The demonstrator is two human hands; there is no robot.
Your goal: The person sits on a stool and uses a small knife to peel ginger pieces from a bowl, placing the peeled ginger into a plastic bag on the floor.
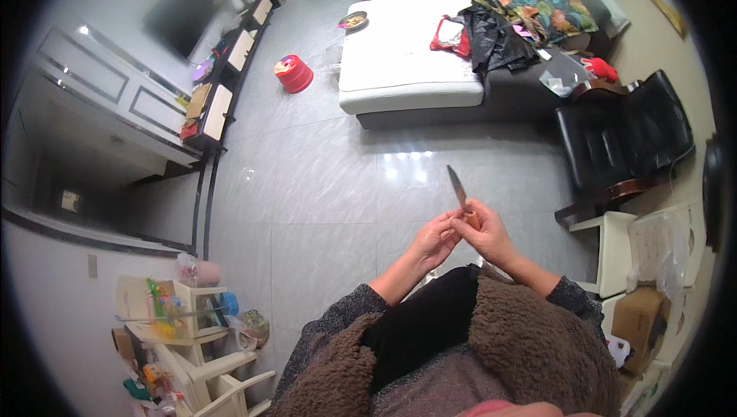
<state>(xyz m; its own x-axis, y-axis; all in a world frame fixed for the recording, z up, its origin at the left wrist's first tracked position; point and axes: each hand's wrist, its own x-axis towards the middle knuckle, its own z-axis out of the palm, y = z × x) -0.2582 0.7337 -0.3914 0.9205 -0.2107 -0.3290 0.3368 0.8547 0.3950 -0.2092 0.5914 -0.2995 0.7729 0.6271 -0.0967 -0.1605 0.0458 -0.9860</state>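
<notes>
My right hand (493, 239) is closed round a small knife (457, 185) with an orange-brown handle. Its blade points up and away from me, tilted a little to the left. Close against it, my left hand (436, 242) has its fingers bent together, the tips meeting by the right thumb near the base of the blade. Whatever the left fingers pinch, if anything, is too small to make out. Both hands are in front of my body, above the grey tiled floor (322, 187).
Ahead stands a sofa with a white cover (407, 72), holding a dark dish (354, 21) and a black plastic bag (499, 41). A red bucket (294, 74) is on the floor. To the right is a black chair (599, 141); at lower left, a cluttered cream rack (203, 371).
</notes>
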